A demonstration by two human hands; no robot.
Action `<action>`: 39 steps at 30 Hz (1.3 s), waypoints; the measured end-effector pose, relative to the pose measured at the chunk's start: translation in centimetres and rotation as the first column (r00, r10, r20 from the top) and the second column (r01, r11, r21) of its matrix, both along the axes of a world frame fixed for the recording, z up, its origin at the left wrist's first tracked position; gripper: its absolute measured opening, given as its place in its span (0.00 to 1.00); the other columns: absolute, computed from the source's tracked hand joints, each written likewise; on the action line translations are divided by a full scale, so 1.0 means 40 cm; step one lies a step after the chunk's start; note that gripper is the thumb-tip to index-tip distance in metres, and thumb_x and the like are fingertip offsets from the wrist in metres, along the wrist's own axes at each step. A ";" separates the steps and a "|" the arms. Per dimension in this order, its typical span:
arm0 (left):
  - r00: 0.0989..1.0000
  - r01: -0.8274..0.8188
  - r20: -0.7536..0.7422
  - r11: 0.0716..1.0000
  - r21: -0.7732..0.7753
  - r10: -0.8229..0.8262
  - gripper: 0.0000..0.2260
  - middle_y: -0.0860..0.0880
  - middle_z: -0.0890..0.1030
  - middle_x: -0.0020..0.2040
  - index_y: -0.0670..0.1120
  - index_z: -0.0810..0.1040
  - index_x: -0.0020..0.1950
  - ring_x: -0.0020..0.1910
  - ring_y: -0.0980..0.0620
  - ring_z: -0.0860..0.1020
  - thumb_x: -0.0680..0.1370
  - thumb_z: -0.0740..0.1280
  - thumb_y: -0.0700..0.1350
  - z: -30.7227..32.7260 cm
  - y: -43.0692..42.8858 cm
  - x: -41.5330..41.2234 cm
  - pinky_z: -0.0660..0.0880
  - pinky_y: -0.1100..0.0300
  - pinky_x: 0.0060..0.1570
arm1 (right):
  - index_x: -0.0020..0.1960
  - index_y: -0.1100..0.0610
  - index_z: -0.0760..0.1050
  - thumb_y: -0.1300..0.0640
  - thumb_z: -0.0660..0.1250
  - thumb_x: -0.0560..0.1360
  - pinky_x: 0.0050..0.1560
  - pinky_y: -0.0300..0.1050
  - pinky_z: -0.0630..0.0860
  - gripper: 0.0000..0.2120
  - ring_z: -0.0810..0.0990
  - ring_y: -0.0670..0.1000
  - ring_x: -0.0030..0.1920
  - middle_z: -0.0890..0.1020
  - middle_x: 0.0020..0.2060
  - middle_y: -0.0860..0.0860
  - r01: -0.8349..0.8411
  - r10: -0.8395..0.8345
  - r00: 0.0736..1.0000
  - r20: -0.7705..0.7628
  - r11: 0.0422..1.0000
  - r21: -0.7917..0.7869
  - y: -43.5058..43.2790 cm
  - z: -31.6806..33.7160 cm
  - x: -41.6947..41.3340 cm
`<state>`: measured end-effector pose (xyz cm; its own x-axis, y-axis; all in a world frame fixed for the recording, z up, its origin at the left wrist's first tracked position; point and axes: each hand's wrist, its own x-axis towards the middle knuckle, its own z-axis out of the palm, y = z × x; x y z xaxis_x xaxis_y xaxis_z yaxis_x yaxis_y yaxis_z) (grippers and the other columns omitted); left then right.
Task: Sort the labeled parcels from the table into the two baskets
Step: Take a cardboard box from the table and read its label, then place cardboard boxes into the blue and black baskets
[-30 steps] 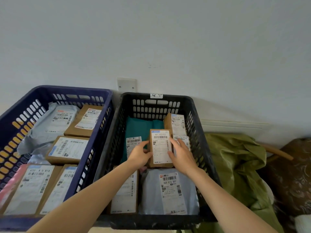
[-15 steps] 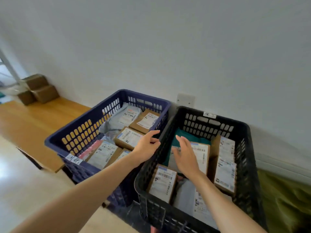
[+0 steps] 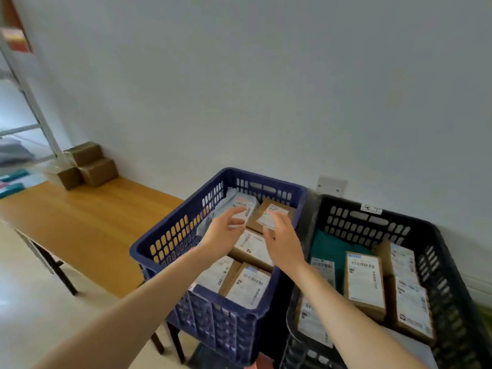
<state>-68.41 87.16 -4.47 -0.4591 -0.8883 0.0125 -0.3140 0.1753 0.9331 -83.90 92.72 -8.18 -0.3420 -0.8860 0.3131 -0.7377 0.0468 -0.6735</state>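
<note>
Pale wall (image 3: 266,89) backs everything. Both hands hover above the blue basket (image 3: 173,218) and hold nothing. The left hand (image 3: 225,233) has its fingers (image 3: 235,211) apart and loosely curved, and the right hand (image 3: 283,239) has its fingers nearly straight. Labeled parcels (image 3: 250,286) lie just below the fingers, inside the blue rim. Just right of the fingers, the black basket (image 3: 399,215) sits beside the blue one and holds more parcels (image 3: 364,278). Left of the fingers, the wooden table (image 3: 87,225) runs along the wall to brown boxes (image 3: 90,163) at its far corner, well apart.

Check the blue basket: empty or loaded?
Loaded. The blue basket holds several labeled cardboard boxes and a grey mailer.
</note>
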 end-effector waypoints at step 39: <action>0.818 -0.574 0.134 0.805 0.148 0.559 0.19 0.47 0.77 0.60 0.53 0.69 0.71 0.59 0.47 0.76 0.81 0.63 0.42 -0.152 -1.170 1.482 0.74 0.47 0.61 | 0.73 0.53 0.64 0.57 0.59 0.81 0.60 0.37 0.66 0.21 0.68 0.49 0.69 0.68 0.70 0.50 -0.421 0.408 0.906 0.115 0.898 0.126 -1.414 -0.150 1.354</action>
<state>-9.15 40.35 -10.55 0.1339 -0.9743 -0.1812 -0.3811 -0.2194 0.8981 -29.73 36.15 -14.20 0.0467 -0.9864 0.1575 -0.6530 -0.1495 -0.7424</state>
